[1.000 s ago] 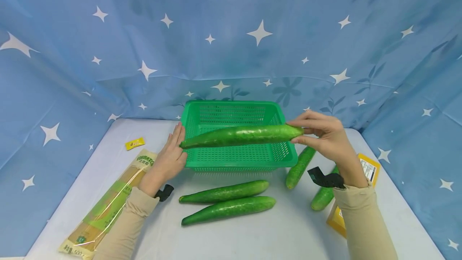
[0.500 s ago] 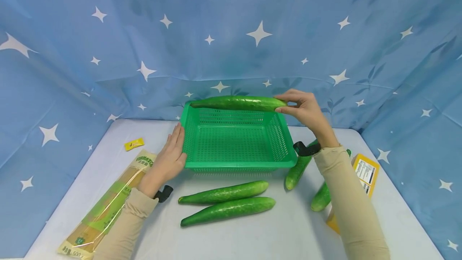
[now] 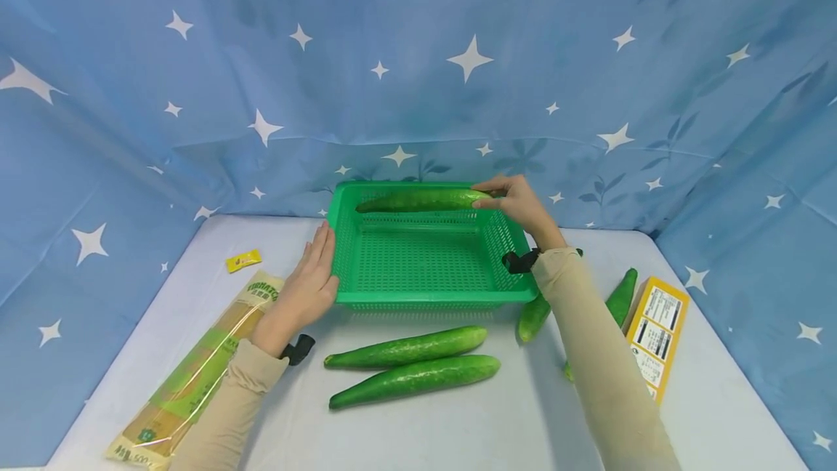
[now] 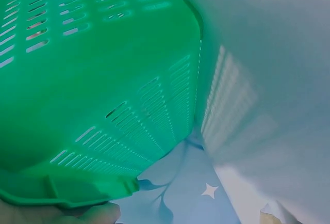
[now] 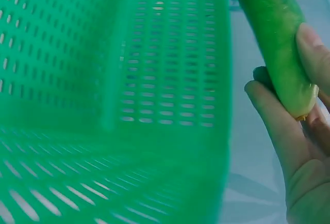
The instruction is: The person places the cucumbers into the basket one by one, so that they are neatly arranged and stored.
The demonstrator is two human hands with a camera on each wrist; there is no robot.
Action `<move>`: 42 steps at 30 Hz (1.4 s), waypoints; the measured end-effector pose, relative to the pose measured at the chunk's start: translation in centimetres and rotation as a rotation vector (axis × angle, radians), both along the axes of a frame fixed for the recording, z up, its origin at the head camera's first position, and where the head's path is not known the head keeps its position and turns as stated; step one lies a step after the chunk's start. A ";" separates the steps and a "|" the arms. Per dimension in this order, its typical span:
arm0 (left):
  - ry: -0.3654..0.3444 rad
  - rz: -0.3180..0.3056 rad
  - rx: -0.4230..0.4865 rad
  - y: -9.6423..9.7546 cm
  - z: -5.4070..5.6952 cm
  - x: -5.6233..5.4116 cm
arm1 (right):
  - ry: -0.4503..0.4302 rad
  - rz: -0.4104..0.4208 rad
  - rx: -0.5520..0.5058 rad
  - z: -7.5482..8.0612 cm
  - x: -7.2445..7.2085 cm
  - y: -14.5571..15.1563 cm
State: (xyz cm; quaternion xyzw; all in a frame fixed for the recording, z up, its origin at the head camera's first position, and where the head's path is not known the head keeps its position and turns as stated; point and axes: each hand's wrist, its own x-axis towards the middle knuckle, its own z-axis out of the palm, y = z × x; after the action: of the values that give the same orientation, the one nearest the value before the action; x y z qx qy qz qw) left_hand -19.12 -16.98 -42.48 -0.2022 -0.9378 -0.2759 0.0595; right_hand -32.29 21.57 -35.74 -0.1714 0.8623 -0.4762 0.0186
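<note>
A green plastic basket [image 3: 431,297] with slotted walls stands near the back of the table. Between thumb and fingers, my right hand [image 3: 516,202] pinches the pale end of a long cucumber [image 3: 418,200]. It lies level along the basket's far side; the right wrist view shows that gripped cucumber [image 5: 276,33] close to the rim. Straight fingers of my left hand [image 3: 307,282] rest against the basket's left side. In the left wrist view, only fingertips [image 4: 100,213] show under the rim.
Two cucumbers, one [image 3: 412,347] behind the other [image 3: 418,381], lie before the basket. Right of it, another cucumber [image 3: 532,318] and one more [image 3: 621,296] are partly hidden by my right arm. A yellow box [image 3: 659,336], noodle packet [image 3: 196,376] and small yellow sachet [image 3: 243,261] flank them.
My right hand carried the cucumber from over the basket's middle to its far side, then lowered it and shifted left. My left hand stayed at the basket.
</note>
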 end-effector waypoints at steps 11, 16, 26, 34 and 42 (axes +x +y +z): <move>-0.031 -0.012 0.013 0.1 0.2 -0.2 | -0.134 -0.002 -0.014 -2.0 -1.1 -1.1; -0.028 -0.018 0.018 0.0 0.1 0.0 | -0.163 -0.025 -0.039 -2.6 -1.2 -1.5; -0.027 -0.017 0.033 -0.1 0.0 0.3 | -0.176 -0.034 0.073 -3.2 -1.1 -2.2; -0.014 -0.024 0.039 -0.2 0.0 0.1 | -0.206 -0.025 0.231 -3.4 -1.7 -2.7; -0.012 -0.021 0.041 0.0 -0.1 0.0 | -0.206 0.014 0.323 -4.0 -2.2 -2.8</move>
State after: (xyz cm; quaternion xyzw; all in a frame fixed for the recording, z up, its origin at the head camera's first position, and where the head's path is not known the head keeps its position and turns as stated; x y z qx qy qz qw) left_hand -19.08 -17.02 -42.55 -0.2093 -0.9301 -0.2968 0.0547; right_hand -34.45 18.76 -39.73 -0.1224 0.9200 -0.3462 0.1371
